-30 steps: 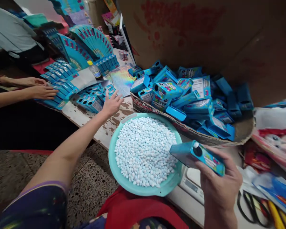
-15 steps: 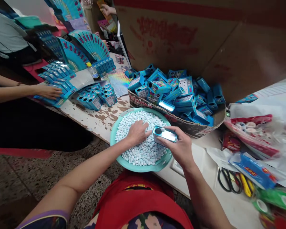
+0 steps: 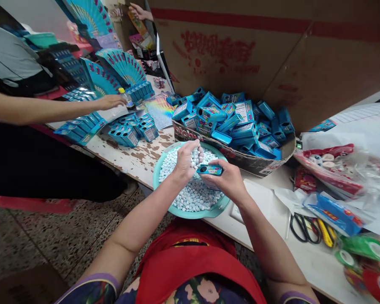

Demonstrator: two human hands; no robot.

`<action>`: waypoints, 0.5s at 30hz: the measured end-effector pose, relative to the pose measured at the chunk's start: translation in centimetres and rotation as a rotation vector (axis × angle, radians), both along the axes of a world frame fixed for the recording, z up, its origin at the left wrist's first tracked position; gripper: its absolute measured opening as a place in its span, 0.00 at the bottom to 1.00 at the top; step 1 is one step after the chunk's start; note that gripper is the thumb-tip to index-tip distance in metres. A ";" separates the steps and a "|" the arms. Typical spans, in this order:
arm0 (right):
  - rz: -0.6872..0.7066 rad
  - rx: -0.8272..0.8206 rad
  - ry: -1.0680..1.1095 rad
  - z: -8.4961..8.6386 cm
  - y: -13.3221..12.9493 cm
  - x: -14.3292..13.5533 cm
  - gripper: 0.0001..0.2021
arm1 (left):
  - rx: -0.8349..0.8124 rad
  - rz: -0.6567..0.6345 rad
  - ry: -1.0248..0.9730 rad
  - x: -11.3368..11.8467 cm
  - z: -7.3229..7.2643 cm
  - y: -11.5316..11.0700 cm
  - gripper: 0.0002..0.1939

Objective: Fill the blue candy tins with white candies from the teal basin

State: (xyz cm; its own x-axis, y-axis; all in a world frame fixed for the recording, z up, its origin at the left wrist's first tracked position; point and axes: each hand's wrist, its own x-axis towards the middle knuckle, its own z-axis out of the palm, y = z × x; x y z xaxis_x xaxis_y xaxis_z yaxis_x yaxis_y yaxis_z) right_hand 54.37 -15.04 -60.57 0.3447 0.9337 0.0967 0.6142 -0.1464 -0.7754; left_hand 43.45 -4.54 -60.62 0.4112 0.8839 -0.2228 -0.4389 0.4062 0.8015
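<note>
A round turquoise basin (image 3: 157, 169) full of small white candies (image 3: 193, 198) stands at the table edge in front of me. Over it, my left hand (image 3: 187, 159) is cupped around a handful of the candies, some showing between thumb and fingers. Just to the right, my right hand (image 3: 229, 179) grips a small blue box (image 3: 210, 169) by its right side, its dark round hole facing up near my left fingers. Behind the basin, a low cardboard carton (image 3: 256, 165) holds a heap of similar blue boxes (image 3: 237, 122).
At the left, a person's arm (image 3: 82, 105) reaches to a yellow-capped bottle (image 3: 126, 99) beside rows of blue boxes (image 3: 126, 133). Scissors (image 3: 305, 228), a yellow cutter (image 3: 327, 232), tape rolls (image 3: 346, 257) and plastic bags (image 3: 332, 169) lie right. A tall cardboard panel (image 3: 234, 55) rises behind.
My left hand has risen from the candies with a handful, beside the box. My right hand and the box have shifted slightly left. The other person's hand moved from the boxes to the bottle.
</note>
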 end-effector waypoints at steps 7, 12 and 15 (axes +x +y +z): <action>-0.010 -0.005 -0.097 0.6 1.1 -0.7 0.17 | 0.116 0.072 -0.009 1.0 0.6 0.3 0.16; 0.031 -0.040 -0.156 1.4 1.6 -0.9 0.17 | 0.118 0.066 -0.004 1.3 0.5 0.9 0.18; 0.020 -0.053 -0.160 1.5 2.0 -0.7 0.18 | 0.148 0.056 0.011 1.3 0.4 0.9 0.20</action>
State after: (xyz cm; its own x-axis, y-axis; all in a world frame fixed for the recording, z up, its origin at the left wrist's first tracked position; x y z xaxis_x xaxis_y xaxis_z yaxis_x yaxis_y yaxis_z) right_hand 53.66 -13.03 -59.03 0.3100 0.9456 0.0990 0.7321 -0.1710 -0.6594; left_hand 44.71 -3.59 -60.20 0.3588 0.9288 -0.0926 -0.4482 0.2585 0.8557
